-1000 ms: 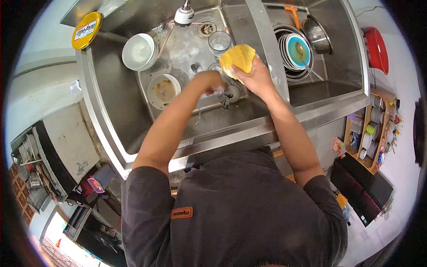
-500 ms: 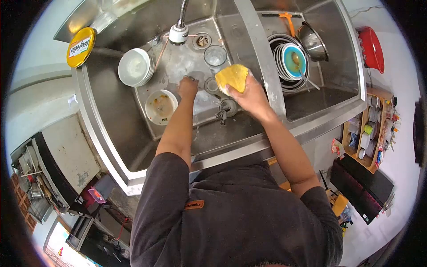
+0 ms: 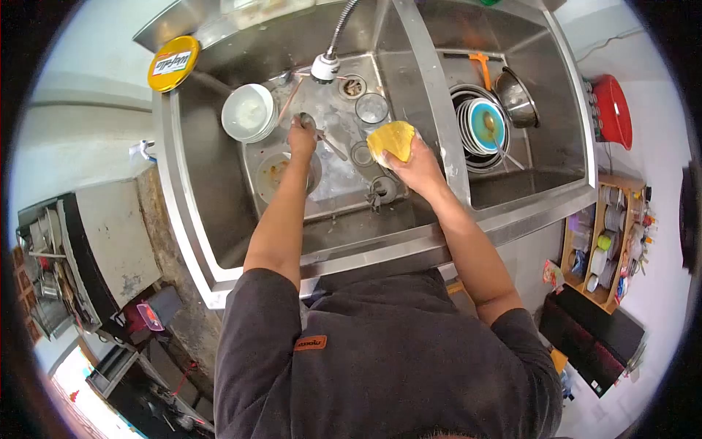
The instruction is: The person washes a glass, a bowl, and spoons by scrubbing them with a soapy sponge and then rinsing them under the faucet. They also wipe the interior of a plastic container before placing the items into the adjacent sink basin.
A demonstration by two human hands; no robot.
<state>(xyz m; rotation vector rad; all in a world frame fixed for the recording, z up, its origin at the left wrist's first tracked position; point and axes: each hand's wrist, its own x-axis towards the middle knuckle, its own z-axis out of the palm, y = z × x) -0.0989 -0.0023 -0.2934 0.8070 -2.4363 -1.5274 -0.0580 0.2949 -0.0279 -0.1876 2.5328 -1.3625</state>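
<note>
My left hand [image 3: 300, 140] is closed on a metal spoon [image 3: 334, 147], whose handle points down and to the right over the sink floor. Below that wrist lies a bowl with food scraps [image 3: 271, 175], partly hidden by my forearm. A stack of white bowls [image 3: 248, 113] stands to the left. My right hand [image 3: 420, 167] grips a yellow sponge [image 3: 391, 141] near the sink divider. Close to the sponge are a clear glass [image 3: 371, 108] and another glass lying lower down [image 3: 383, 190], with dark utensils at its mouth.
The faucet head [image 3: 325, 68] hangs over the left basin near the drain [image 3: 352, 87]. Across the divider [image 3: 436, 88], the right basin holds stacked dishes [image 3: 468, 133], a metal pot [image 3: 516, 99] and an orange squeegee [image 3: 482, 67]. A yellow lid [image 3: 173, 64] rests at the left corner.
My left hand has risen slightly, and the spoon now shows in it. My right hand still grips the sponge. The whole view has shifted slightly.
</note>
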